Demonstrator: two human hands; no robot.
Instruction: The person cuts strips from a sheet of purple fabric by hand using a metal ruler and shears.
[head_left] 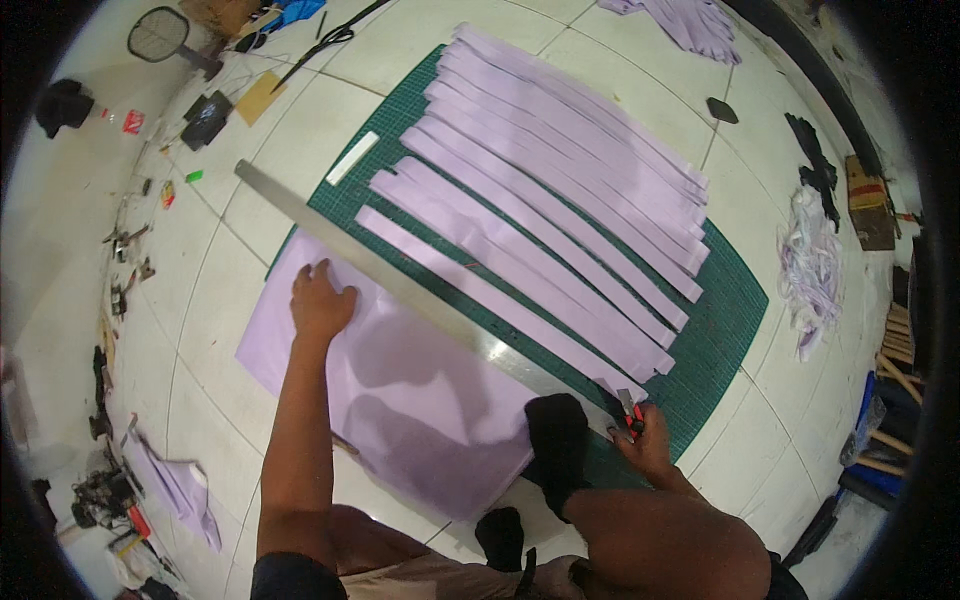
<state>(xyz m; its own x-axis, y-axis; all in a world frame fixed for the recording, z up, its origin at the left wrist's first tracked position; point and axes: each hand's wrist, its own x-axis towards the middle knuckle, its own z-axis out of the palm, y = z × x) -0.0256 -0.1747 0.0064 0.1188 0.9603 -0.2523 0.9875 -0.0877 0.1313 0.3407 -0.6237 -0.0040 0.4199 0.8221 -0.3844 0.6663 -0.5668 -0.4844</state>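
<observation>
My left hand (322, 302) lies with fingers spread on a large sheet of lilac fabric (420, 370), close to a long metal ruler (380, 268). The ruler runs diagonally along the fabric's upper edge. At the ruler's right end, my right hand (652, 445) grips a red utility knife (632, 415), its metal tip near the end of a narrow lilac strip (490, 300). My black-socked foot (557, 430) rests at the ruler's right part. Several cut lilac strips (570, 140) lie side by side beyond, on a green cutting mat (735, 285).
A white bar (353, 158) sits on the mat's left edge. Black scissors (335, 38) lie at the far left on the tiled floor. Lilac scraps (690, 25) are at the back, and a crumpled pale cloth heap (812, 265) lies to the right. Tools and small parts line the left wall.
</observation>
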